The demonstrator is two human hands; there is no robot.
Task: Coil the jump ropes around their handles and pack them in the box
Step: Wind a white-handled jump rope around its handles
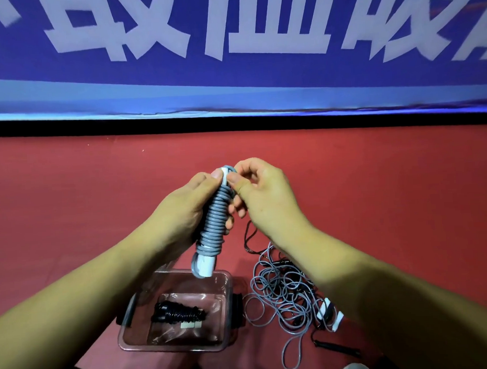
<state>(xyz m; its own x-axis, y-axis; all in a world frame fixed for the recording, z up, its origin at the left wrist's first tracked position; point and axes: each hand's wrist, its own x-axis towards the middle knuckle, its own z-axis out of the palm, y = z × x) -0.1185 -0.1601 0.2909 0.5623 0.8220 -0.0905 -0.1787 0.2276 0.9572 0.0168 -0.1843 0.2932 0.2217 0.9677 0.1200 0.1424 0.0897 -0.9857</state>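
**Item 1.** Grey jump rope coiled tight round paired white plastic handles (214, 214), held above the floor. Long axis steep; the lower handle end points down at the far rim of the box.
**Item 2.** Left hand (178, 210): fingers wrapped round the coil's middle, bearing it.
**Item 3.** Right hand (265, 194): thumb and forefinger pinch the rope's top end.
**Item 4.** Clear rectangular plastic box (172, 350), directly beneath, holding one black coiled rope (178, 314).
**Item 5.** Loose grey-and-black rope tangle (284, 292), just right of the box.
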